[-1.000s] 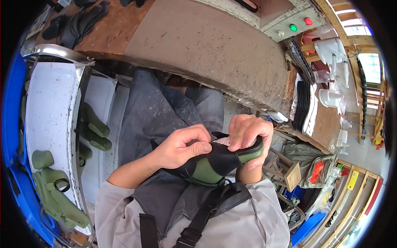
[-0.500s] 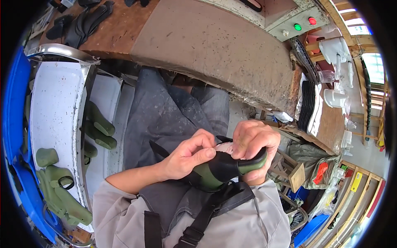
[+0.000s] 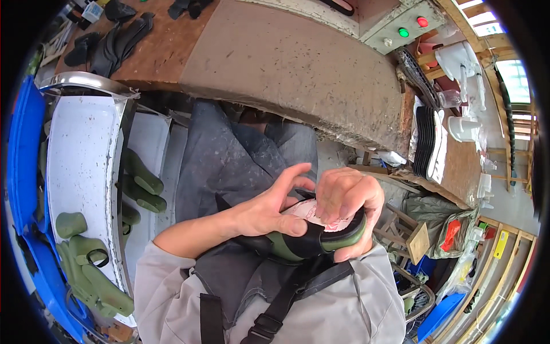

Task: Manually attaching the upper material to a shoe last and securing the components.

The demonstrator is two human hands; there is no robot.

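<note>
Bottom up in front of my chest is a green shoe last [image 3: 283,246] with a black shoe upper [image 3: 305,243] around it. A whitish insole with pinkish markings [image 3: 310,211] lies on its underside. My left hand [image 3: 263,213] grips the near side, its thumb along the upper's edge and its index finger raised. At the right end, my right hand [image 3: 350,200] clasps the last, with bent fingertips on the insole and the thumb beneath. Those fingers hide part of the insole.
More green lasts [image 3: 94,269] lie on a white rack shelf [image 3: 83,155] at left. Ahead stands a worn workbench [image 3: 275,69], with dark pieces [image 3: 123,43] at its left and a stack of black-edged soles [image 3: 425,140] at its right. A wooden stool [image 3: 417,241] stands at right.
My right fingertips have shifted from the upper's edge onto the insole, and the last has tipped so more insole shows. My left fingers have spread and lifted slightly.
</note>
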